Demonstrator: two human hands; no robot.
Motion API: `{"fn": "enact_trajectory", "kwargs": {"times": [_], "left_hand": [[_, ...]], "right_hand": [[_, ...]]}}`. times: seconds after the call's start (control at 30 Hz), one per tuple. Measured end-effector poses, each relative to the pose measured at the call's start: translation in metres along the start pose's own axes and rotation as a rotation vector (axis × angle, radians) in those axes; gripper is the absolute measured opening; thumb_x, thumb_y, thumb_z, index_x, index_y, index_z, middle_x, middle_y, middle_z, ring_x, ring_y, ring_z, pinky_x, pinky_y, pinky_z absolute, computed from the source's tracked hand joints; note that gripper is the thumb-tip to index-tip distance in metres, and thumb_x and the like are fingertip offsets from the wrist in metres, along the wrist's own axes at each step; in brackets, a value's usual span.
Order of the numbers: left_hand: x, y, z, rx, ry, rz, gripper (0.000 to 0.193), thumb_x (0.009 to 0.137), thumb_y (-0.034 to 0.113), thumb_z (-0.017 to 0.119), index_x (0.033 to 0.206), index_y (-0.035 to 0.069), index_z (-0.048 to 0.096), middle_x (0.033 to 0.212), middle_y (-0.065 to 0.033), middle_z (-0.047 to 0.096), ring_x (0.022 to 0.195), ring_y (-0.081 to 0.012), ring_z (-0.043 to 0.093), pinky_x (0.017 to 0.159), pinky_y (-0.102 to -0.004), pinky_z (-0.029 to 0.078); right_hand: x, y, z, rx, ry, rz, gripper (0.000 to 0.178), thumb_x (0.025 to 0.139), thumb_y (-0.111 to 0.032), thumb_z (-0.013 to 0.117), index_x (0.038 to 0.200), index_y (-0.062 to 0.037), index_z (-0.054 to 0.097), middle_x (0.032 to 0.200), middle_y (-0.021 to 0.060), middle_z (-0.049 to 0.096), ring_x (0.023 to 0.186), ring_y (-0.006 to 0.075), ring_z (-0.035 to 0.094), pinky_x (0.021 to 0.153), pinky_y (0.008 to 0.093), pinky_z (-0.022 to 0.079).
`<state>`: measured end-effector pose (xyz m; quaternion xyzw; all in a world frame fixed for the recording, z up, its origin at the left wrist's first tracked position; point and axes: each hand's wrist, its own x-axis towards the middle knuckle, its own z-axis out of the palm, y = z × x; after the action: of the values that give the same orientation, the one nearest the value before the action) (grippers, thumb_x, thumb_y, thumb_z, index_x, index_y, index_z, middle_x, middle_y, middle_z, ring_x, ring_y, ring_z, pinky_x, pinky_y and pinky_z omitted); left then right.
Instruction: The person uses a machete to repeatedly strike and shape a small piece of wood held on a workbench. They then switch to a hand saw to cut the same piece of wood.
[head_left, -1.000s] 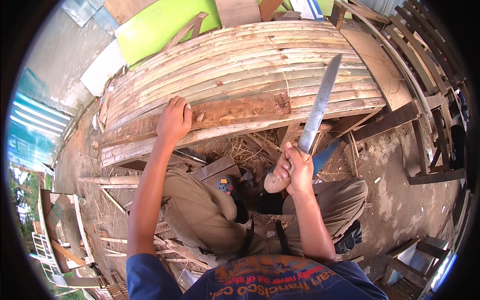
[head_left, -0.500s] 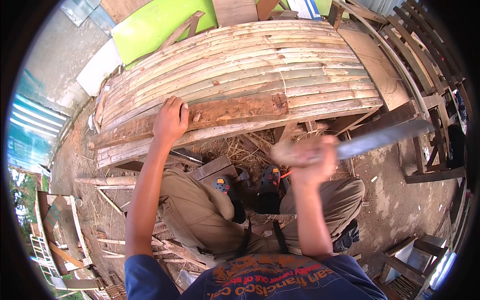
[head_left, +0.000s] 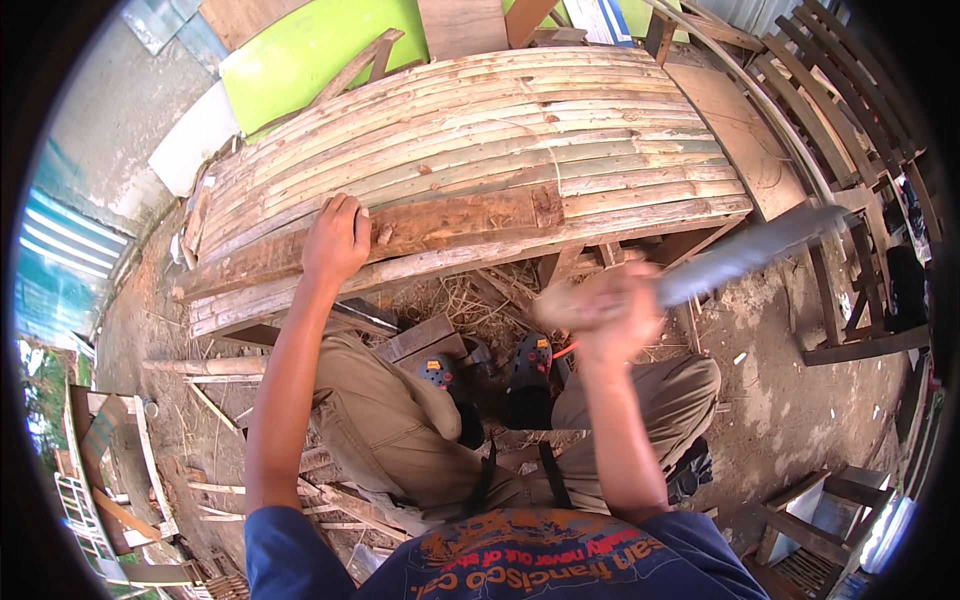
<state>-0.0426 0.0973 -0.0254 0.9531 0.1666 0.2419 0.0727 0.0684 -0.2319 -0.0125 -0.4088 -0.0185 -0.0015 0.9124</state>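
Note:
A rough brown wooden board point(head_left: 455, 220) lies along the near edge of a bamboo-slat table point(head_left: 420, 130). My left hand point(head_left: 338, 238) presses down on the board left of its middle, fingers closed over it. Off the table's near side, above my right knee, my right hand point(head_left: 622, 315) grips a machete by its pale wooden handle point(head_left: 565, 303). The machete's long grey blade point(head_left: 745, 257) points right and tilts upward, smeared by motion. Blade and board are apart.
Between my feet and the table lie wood blocks point(head_left: 420, 338) and straw-like shavings point(head_left: 500, 290). Wooden frames point(head_left: 860, 130) stand at the right, with a small stool point(head_left: 820, 530) at lower right. Thin sticks point(head_left: 225, 490) litter the ground at left. Green panels point(head_left: 300, 65) lean behind the table.
The machete's tip has swung slightly upward, with my right hand shifting a little left. My left hand stays on the board. The whole view has shifted slightly.

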Motion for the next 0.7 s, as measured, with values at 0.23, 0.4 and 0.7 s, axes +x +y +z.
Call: {"fn": "enact_trajectory", "kwargs": {"times": [0.23, 0.4, 0.7], "left_hand": [[-0.006, -0.002, -0.006, 0.036, 0.009, -0.003, 0.018, 0.093, 0.013, 0.05, 0.091, -0.003, 0.058, 0.095, -0.0231, 0.058, 0.092, -0.0448, 0.057, 0.08, -0.0536, 0.047], [-0.008, -0.001, -0.007, -0.01, 0.008, -0.005, 0.018, 0.093, 0.013, 0.05, 0.09, -0.003, 0.058, 0.095, -0.023, 0.058, 0.093, -0.0451, 0.057, 0.08, -0.0542, 0.047], [-0.006, -0.004, -0.005, 0.026, 0.036, 0.031, 0.016, 0.092, 0.011, 0.05, 0.092, -0.004, 0.056, 0.095, -0.0239, 0.058, 0.093, -0.0452, 0.056, 0.081, -0.054, 0.046]], "right_hand": [[0.009, -0.023, -0.021, -0.01, -0.365, 1.036, 0.017, 0.095, -0.019, 0.064, 0.085, -0.0108, 0.052, 0.061, -0.0039, 0.04, 0.041, 0.0071, 0.035, 0.038, 0.0273, 0.03], [0.028, -0.049, -0.008, 0.188, -0.258, 0.114, 0.015, 0.096, -0.02, 0.051, 0.085, -0.0113, 0.046, 0.058, -0.0016, 0.037, 0.04, 0.0113, 0.038, 0.038, 0.0303, 0.035], [-0.026, -0.011, -0.026, -0.029, -0.182, 1.093, 0.008, 0.089, -0.007, 0.061, 0.097, -0.0091, 0.058, 0.059, -0.0025, 0.039, 0.041, 0.0083, 0.031, 0.037, 0.0264, 0.027]]}}
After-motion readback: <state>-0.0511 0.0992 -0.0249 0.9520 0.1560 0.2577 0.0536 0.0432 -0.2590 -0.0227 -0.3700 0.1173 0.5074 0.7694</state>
